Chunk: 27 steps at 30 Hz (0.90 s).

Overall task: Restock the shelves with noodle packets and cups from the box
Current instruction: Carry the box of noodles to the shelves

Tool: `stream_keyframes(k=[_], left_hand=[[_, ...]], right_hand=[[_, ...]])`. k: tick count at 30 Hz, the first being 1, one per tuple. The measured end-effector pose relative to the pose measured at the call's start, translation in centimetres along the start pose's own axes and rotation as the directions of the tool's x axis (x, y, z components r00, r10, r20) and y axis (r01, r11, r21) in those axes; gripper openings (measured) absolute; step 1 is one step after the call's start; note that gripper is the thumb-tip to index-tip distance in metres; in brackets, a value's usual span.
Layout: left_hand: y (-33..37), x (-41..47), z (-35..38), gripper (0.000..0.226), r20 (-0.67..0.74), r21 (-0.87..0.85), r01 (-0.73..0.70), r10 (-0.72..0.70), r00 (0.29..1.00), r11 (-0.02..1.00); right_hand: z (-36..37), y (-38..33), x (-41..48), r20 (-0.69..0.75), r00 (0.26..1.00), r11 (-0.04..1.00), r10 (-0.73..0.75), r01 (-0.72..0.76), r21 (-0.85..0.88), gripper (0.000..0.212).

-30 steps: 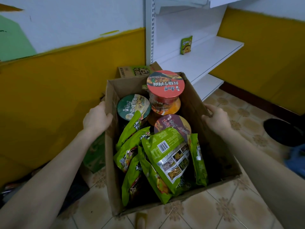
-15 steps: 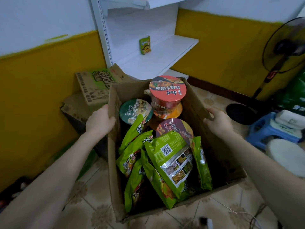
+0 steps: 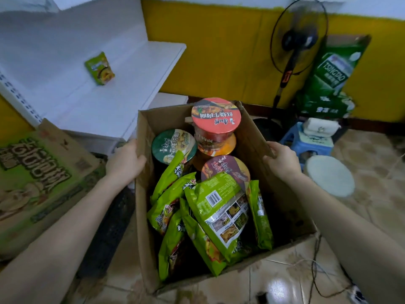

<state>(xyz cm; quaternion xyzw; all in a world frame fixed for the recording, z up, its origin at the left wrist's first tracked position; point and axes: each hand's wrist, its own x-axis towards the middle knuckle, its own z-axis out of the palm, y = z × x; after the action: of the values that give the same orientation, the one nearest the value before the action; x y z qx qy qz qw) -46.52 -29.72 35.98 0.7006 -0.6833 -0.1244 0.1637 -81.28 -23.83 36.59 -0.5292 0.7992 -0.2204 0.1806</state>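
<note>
An open cardboard box [image 3: 287, 207] hangs in front of me above the tiled floor. My left hand [image 3: 125, 161] grips its left wall and my right hand [image 3: 282, 161] grips its right wall. Inside lie several green noodle packets [image 3: 215, 208], a green-lidded cup [image 3: 174, 145], a purple-lidded cup [image 3: 225, 168] and a red-lidded cup [image 3: 215, 122] stacked on an orange one. The white shelf [image 3: 131, 69] at upper left holds one green packet [image 3: 99, 68] standing upright.
A printed green carton [image 3: 37, 178] lies at the left beside the shelf post. A black standing fan [image 3: 295, 38], a green beer carton [image 3: 331, 71], a blue stool [image 3: 306, 139] and a white round lid [image 3: 329, 178] stand at the right. A cable [image 3: 315, 270] trails on the floor.
The view has swung to the right with the box still held in both hands. The shelf has shifted to the left of the frame, and the fan, stool and beer carton are now in view.
</note>
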Motion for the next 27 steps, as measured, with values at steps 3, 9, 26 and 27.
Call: stream_keyframes(k=[3,9,26,27], left_hand=[[2.8,5.8,1.3,0.024,0.030,0.038,-0.034,0.033,0.999,0.999],[8.7,17.0,5.4,0.027,0.069,0.030,-0.103,0.101,0.993,0.994],[18.9,48.5,17.3,0.028,0.096,-0.163,0.015,0.001,0.995,0.987],[19.2,50.5,17.9,0.028,0.097,-0.149,0.016,-0.001,0.995,0.989]], right_hand=[[-0.2,0.6,4.0,-0.040,0.999,0.999,0.035,-0.034,0.031,0.048],[-0.3,2.8,14.6,-0.073,0.991,0.993,0.114,-0.110,0.048,0.048],[-0.1,3.5,53.9,0.004,0.998,0.998,0.055,-0.055,0.034,0.046],[0.3,3.3,56.1,0.002,0.998,0.998,0.055,-0.055,0.040,0.046]])
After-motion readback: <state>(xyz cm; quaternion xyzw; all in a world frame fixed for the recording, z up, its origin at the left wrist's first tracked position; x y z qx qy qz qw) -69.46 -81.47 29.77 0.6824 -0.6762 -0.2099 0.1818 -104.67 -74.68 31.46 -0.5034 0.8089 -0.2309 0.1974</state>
